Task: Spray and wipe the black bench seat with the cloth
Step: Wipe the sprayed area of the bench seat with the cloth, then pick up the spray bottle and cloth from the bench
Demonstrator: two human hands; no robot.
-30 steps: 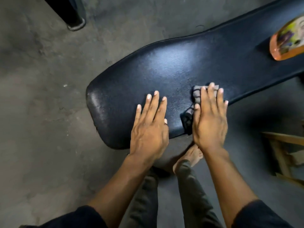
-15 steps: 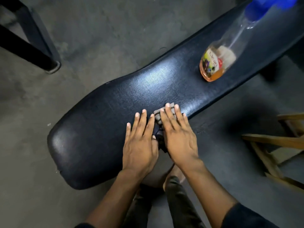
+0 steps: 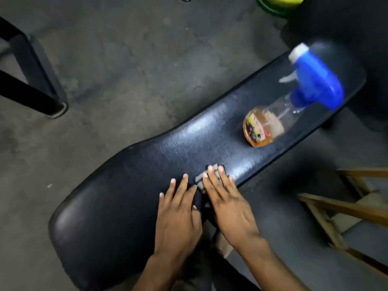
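Note:
The black bench seat [image 3: 130,185] runs from lower left to upper right. My right hand [image 3: 227,203] lies flat on a grey cloth [image 3: 199,181] and presses it against the seat near the front edge. Only a strip of the cloth shows between my two hands. My left hand [image 3: 178,217] rests flat on the seat just left of the cloth, fingers spread, touching its edge. A clear spray bottle [image 3: 279,118] with orange liquid and a blue trigger head stands on the seat's far right part, well away from both hands.
A black metal frame leg [image 3: 39,85] stands on the concrete floor at the left. A wooden frame [image 3: 346,208] sits to the right of the bench. A yellow-green round object [image 3: 277,3] shows at the top edge. My legs are below the bench's front edge.
The view has swung right, bringing the whole spray bottle into sight. My two hands have come together; the cloth under my right hand has slid along the seat next to my left hand.

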